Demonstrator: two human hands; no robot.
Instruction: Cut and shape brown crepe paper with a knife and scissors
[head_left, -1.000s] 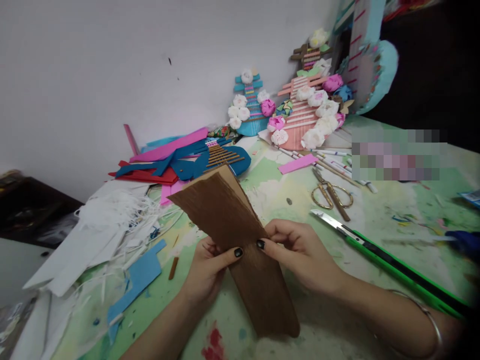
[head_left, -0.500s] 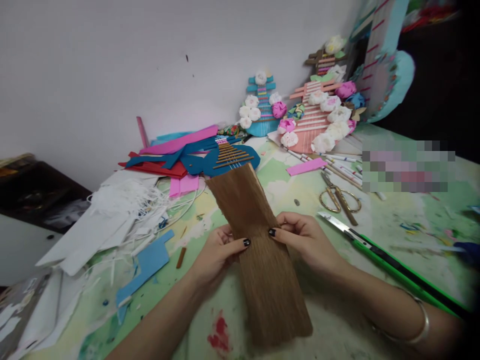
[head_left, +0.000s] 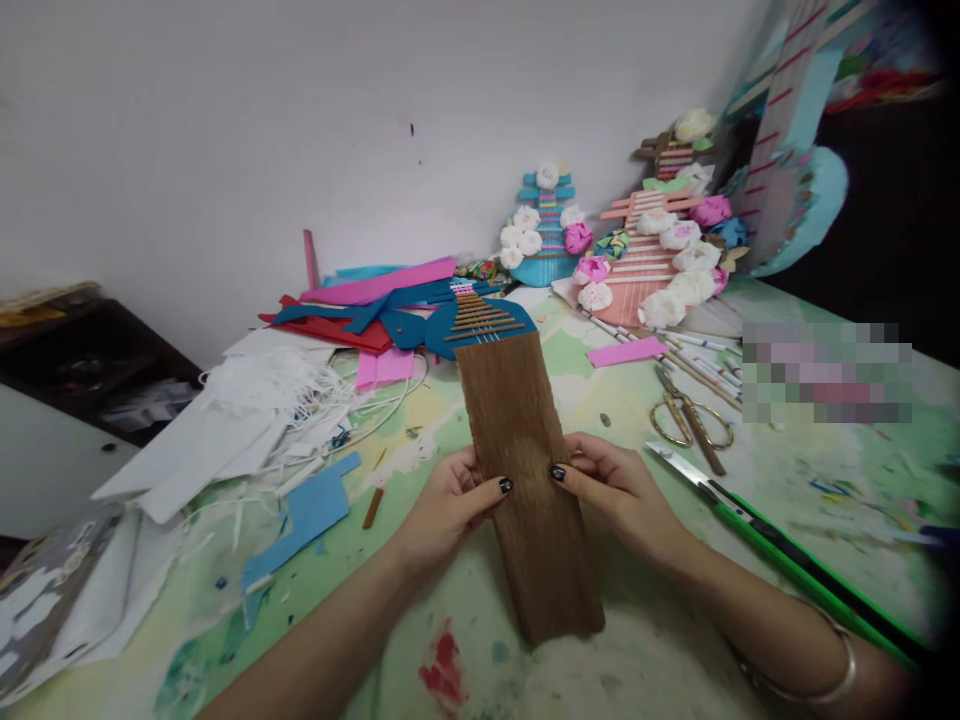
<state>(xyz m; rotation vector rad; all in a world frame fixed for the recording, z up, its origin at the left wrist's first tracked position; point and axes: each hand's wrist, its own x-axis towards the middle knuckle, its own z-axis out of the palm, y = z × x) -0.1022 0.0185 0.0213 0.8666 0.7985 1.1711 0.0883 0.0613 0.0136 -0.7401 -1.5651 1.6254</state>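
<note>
A long brown strip of crepe paper (head_left: 536, 540) is held up slightly tilted above the table, its top end overlapping the view of a blue lute-shaped craft piece (head_left: 480, 320). My left hand (head_left: 457, 500) pinches its left edge, thumb on the front face and fingers behind. On the opposite edge, my right hand (head_left: 622, 490) grips it the same way. The fingers behind the strip are partly hidden. To the right of my right hand lies a green utility knife (head_left: 772, 530) with its blade out, and beyond that gold-handled scissors (head_left: 690, 410).
White paper and string (head_left: 247, 390) are heaped at left, near a blue paper offcut (head_left: 315, 505). Flower-covered lute shapes (head_left: 645, 250) lean against the wall. Several pens (head_left: 705, 365) and a pink strip (head_left: 626, 351) lie at back right. Part of the right side is pixelated.
The brown strip has turned more upright, and its lower end has come up a little. Both hands keep their hold. The camera view has shifted slightly left and up.
</note>
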